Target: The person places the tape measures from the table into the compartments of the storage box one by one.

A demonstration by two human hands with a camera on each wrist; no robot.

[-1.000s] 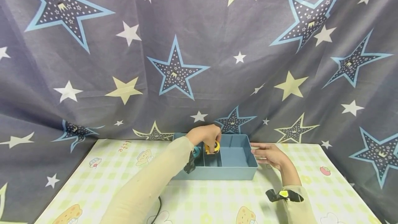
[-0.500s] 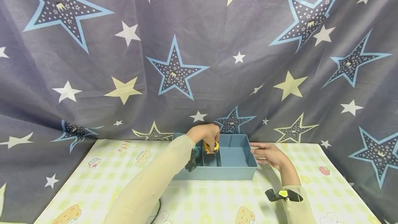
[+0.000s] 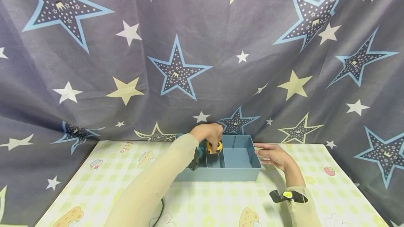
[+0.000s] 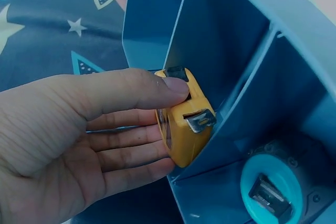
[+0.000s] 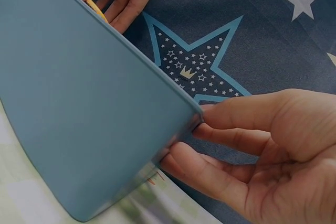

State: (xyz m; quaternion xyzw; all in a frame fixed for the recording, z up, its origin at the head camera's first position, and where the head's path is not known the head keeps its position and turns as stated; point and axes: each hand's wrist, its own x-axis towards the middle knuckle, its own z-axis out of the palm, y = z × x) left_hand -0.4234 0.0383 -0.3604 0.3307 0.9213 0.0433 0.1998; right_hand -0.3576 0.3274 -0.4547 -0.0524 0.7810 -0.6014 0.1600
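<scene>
Little moved: left grip (image 4: 73, 140) pinches yellow tape measure (image 4: 190, 142), hook (image 4: 200, 121) clear only in left wrist view.

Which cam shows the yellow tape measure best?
Left wrist: the tape measure is large there, its metal hook visible. Head shows it small, partly covered by the left hand. Right wrist shows just a yellow sliver beyond the blue box.

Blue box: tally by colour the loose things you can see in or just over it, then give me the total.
Yellow: 1, the tape measure held by the left hand
Black and teal: 1, the round-faced item
Total: 2 visible; the left sleeve hides part of the box in the head view
</scene>
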